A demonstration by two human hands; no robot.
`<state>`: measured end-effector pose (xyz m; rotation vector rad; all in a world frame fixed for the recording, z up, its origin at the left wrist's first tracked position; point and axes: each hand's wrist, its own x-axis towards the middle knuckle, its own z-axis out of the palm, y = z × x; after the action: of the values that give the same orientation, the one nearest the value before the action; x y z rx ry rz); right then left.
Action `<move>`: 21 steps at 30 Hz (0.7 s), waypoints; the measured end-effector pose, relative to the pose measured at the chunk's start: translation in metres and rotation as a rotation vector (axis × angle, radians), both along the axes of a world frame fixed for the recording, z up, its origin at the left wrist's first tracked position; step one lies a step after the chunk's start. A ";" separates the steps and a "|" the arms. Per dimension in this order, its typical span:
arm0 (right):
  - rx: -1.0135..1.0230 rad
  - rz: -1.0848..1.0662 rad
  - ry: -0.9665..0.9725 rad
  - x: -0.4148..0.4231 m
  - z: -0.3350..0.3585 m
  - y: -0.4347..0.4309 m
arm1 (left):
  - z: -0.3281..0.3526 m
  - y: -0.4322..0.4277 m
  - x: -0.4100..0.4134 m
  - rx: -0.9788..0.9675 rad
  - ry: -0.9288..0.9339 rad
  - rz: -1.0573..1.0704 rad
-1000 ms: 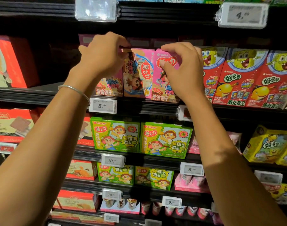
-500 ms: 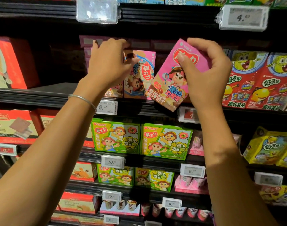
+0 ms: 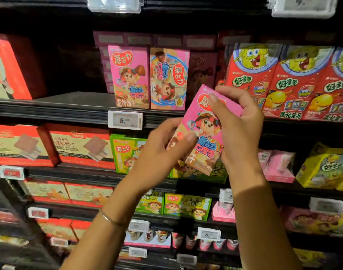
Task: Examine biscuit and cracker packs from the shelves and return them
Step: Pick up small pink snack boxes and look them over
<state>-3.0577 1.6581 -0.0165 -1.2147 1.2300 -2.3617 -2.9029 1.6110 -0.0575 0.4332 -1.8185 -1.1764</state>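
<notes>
Both hands close their grip on the pink biscuit pack [image 3: 203,129], tilted at the centre of the frame, off its shelf [image 3: 69,98]; our left hand [image 3: 159,152] has come down from there to join our right hand [image 3: 242,129]. We judge examining begins.

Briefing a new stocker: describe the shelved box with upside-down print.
Look at the shelf above the price tag reading 5, left of the red SpongeBob packs. There, right of an upright pink box, stands the upside-down box: only its print is inverted.

A shop: stocked snack shelves [image 3: 73,111] with price tags [image 3: 125,120].
</notes>
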 end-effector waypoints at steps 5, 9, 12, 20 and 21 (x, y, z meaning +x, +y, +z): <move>0.081 0.198 -0.014 -0.003 -0.017 0.009 | -0.001 0.013 0.009 0.627 0.239 -0.387; 0.112 0.313 -0.142 -0.006 -0.023 0.015 | 0.016 0.013 0.019 0.858 0.298 -0.756; 0.223 0.277 -0.205 -0.004 -0.025 0.019 | 0.025 0.010 0.020 0.828 0.338 -0.816; 0.393 0.263 -0.184 0.010 -0.039 0.030 | 0.013 0.013 0.004 0.241 0.037 -0.045; 0.400 0.296 -0.179 0.010 -0.040 0.031 | 0.010 0.013 0.005 0.229 0.058 -0.041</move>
<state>-3.0476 1.6890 -0.0569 -0.9563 1.2811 -1.8553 -2.8982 1.6244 -0.0473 0.4882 -1.6563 -1.4184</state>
